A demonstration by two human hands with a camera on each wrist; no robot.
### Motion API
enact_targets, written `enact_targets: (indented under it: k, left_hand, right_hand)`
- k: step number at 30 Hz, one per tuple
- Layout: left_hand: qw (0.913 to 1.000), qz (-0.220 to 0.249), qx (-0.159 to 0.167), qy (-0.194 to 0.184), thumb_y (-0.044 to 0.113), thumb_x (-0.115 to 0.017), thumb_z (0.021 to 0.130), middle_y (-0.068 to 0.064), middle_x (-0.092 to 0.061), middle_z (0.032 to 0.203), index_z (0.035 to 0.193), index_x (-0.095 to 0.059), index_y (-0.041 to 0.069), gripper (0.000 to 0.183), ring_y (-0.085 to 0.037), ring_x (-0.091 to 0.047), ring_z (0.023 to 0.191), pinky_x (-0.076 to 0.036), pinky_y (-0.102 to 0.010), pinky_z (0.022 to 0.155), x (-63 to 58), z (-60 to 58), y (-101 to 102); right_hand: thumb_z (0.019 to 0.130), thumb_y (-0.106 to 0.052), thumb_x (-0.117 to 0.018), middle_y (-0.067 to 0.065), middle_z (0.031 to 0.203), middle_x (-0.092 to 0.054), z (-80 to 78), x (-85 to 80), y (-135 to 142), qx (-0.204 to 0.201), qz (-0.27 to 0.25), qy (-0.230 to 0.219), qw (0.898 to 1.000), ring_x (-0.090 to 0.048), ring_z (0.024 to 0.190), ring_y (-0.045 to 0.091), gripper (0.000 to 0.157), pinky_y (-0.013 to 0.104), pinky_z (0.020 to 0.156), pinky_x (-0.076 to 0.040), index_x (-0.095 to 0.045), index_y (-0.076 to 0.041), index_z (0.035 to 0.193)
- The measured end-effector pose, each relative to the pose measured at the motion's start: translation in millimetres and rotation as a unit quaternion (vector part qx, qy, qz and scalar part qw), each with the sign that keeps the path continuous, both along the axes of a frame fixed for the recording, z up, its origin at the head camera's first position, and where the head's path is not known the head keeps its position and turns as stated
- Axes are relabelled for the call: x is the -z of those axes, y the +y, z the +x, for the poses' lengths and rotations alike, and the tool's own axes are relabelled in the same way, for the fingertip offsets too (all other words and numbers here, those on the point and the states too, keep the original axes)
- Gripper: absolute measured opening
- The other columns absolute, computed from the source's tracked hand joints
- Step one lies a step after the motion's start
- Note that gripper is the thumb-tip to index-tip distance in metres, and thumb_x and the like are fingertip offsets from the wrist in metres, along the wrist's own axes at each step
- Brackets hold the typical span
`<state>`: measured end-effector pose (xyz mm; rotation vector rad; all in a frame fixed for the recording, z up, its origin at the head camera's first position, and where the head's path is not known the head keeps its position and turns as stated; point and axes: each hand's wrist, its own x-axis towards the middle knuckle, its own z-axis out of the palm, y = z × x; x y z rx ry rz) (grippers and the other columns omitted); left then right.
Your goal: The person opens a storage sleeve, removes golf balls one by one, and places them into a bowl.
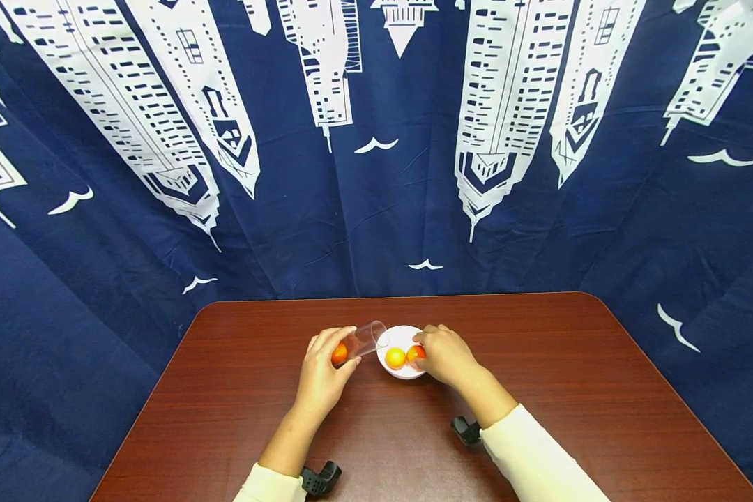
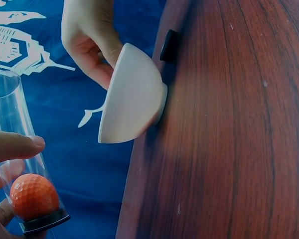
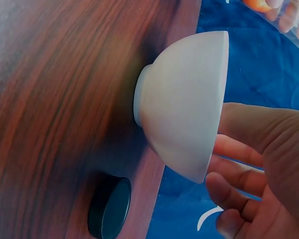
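Note:
My left hand (image 1: 323, 369) grips a clear tube (image 1: 367, 338), tilted with its open end toward the bowl. Inside the tube, at its black-capped end, sits an orange golf ball (image 2: 35, 196). A white bowl (image 3: 184, 99) stands upright on the table, with a yellow-orange ball (image 1: 395, 358) and a second orange ball (image 1: 415, 354) in it. My right hand (image 1: 448, 355) reaches over the bowl's right rim, thumb and finger around that second orange ball. In the right wrist view, the bowl wall hides those fingertips; other fingers curl outside the rim.
A round black lid (image 3: 109, 206) lies on the brown wooden table (image 1: 376, 432) beside the bowl, hidden by the right hand in the head view. Behind the table's far edge hangs a blue curtain (image 1: 351, 230) with white building prints.

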<state>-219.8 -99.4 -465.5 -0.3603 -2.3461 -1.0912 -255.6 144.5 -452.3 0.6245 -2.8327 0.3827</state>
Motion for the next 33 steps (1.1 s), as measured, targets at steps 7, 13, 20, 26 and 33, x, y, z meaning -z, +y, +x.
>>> enact_targets:
  k: [7,13,20,26,33]
  left_hand:
    - [1.0000,-0.003,-0.001,0.003,0.006,-0.089,0.074,-0.002,-0.069,0.120,0.124,-0.071,0.019,0.055,-0.025,-0.060,0.113,-0.053,-0.044,0.098,-1.2,-0.1,-1]
    - [1.0000,0.005,-0.006,0.004,0.006,-0.088,0.074,-0.001,-0.068,0.121,0.125,-0.070,0.021,0.056,-0.025,-0.059,0.116,-0.051,-0.045,0.100,-2.4,1.5,-1]
    - [0.9998,0.001,-0.009,0.015,0.006,-0.089,0.074,-0.002,-0.068,0.122,0.125,-0.070,0.022,0.056,-0.026,-0.058,0.118,-0.046,-0.048,0.101,-3.8,2.6,1]
    - [0.9983,-0.024,-0.016,0.050,0.007,-0.090,0.073,-0.001,-0.069,0.119,0.125,-0.070,0.022,0.058,-0.025,-0.059,0.116,-0.045,-0.046,0.097,-5.3,4.8,3]
    - [0.9920,-0.077,-0.022,0.098,0.006,-0.090,0.071,0.001,-0.068,0.119,0.125,-0.070,0.022,0.060,-0.024,-0.058,0.116,-0.045,-0.046,0.096,-6.2,6.0,5]
  right_hand:
    - [0.080,-0.016,-0.083,0.009,0.101,-0.071,3.7,1.6,3,0.008,-0.063,0.012,0.998,-0.065,0.095,0.029,0.032,0.045,0.090,-0.055,-0.074,-0.002,0.107]
    - [0.083,-0.016,-0.081,0.006,0.106,-0.071,6.2,4.4,6,0.003,-0.138,0.018,0.990,-0.065,0.089,0.024,0.027,0.039,0.081,-0.054,-0.075,-0.006,0.107]
    - [0.085,-0.017,-0.081,0.006,0.101,-0.071,10.0,5.0,11,-0.010,-0.224,0.025,0.974,-0.060,0.077,0.018,0.025,0.027,0.069,-0.050,-0.075,-0.007,0.107]
    - [0.087,-0.015,-0.079,0.009,0.094,-0.068,15.9,6.1,14,-0.020,-0.290,0.020,0.956,-0.060,0.076,0.021,0.024,0.030,0.068,-0.053,-0.074,-0.005,0.109]
    - [0.088,-0.013,-0.077,0.002,0.099,-0.069,24.1,6.0,16,-0.032,-0.320,0.018,0.947,-0.055,0.078,0.006,0.028,0.029,0.068,-0.053,-0.072,-0.007,0.115]
